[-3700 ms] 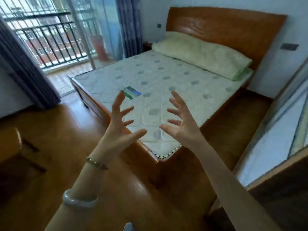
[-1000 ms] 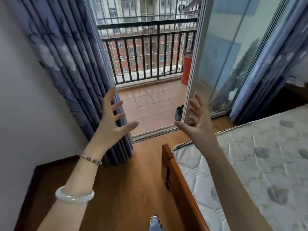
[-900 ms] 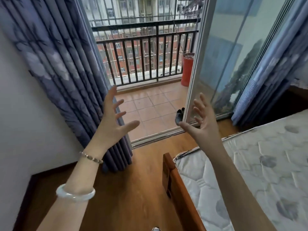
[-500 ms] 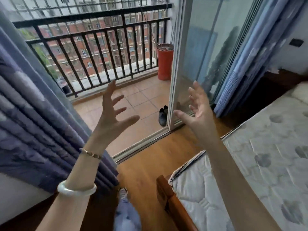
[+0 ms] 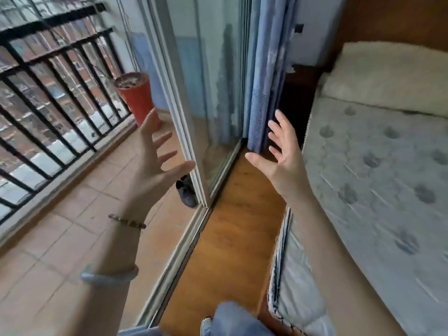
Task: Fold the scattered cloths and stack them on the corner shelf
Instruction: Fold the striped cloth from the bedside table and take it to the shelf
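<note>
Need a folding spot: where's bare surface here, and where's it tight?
Mattress bare from pillow to near edge. Wood floor strip between door track and mattress: free but narrow. Balcony tiles open, crowded only by shoes and red pot.

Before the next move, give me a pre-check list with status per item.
1. Left hand free: ok, fingers spread, holding nothing.
2. Right hand free: ok, open, holding nothing.
3. Cloths located: not ok, none in view.
4. Corner shelf located: not ok, not in view.
5. Wooden floor between sliding door and mattress passable: ok, no obstacle visible.
6. Shoe beside the door track: ok for now, it sits on the balcony tiles; likely a trip risk if stepping out.
</note>
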